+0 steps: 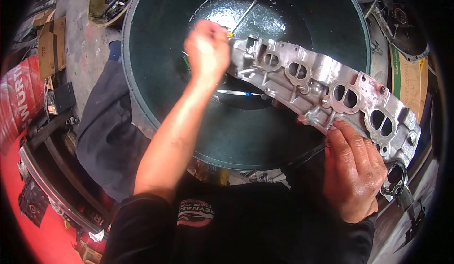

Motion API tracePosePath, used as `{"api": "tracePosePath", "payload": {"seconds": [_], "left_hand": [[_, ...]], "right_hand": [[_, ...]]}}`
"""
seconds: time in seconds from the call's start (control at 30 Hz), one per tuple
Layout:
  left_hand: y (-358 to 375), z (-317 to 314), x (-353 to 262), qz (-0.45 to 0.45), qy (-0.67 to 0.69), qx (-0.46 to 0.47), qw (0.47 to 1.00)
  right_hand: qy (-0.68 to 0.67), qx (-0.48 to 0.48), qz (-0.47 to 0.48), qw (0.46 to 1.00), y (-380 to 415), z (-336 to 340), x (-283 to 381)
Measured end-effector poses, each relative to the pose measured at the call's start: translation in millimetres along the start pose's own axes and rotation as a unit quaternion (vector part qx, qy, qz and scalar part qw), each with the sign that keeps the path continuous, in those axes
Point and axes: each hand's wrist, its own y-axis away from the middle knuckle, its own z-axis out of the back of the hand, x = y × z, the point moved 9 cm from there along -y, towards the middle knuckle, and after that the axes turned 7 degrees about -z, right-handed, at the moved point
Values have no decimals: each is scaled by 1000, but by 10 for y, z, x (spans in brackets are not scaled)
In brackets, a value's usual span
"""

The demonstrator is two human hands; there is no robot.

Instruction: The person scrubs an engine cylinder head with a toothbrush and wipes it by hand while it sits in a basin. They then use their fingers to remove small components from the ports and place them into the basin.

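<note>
A long grey metal cylinder head (309,82) with paired oval ports lies slanted over a large dark green round tub (279,157). Its lower right end reaches past the tub's rim. My right hand (354,169) is closed on the near edge of this casting, fingertips on the metal and thumb mostly hidden. Beside the casting's far left end, my left hand (207,51) is curled closed. A small yellow piece (230,34) shows at its fingertips; I cannot tell what the hand holds. A thin pale rod (245,16) slants up and right from there.
In the tub, a slim blue and white tool (239,93) lies below the casting. Oily metal parts (111,1) fill a basin at upper left. Cardboard (52,46) and a red drum (21,96) stand at left. More cardboard (409,82) and machine parts (402,16) are at right.
</note>
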Motion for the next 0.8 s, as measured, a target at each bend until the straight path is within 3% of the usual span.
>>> {"api": "tracePosePath", "payload": {"seconds": [0.07,0.17,0.2,0.33,0.43,0.57,0.6,0.7,0.77,0.8], "left_hand": [[149,-318,-27,-23,-22,128,991],[220,-607,-170,-57,30,145,987],[196,-682,-111,8,41,173,984],[263,-757,-71,55,108,227,966],[252,-788,-200,-45,35,209,976],[209,-806,-197,-71,43,206,975],[244,-819,-191,-112,9,245,963],[186,-629,-154,-241,-123,213,939],[-61,-322,-173,-222,-142,116,958],[-104,-128,-183,-170,-63,64,981]], "right_hand": [[0,-5,1,1000,10,11,21],[4,-4,-4,1000,0,10,3],[4,1,-8,1000,5,6,-1],[-3,21,-13,1000,-9,-6,-19],[8,29,-16,999,-28,-12,-5],[12,11,-9,1000,-39,-7,16],[11,15,-15,1000,-52,-6,10],[2,-3,-24,1000,-67,5,46],[-12,-24,-39,999,-55,26,55],[-14,-11,-59,998,-51,17,40]]}}
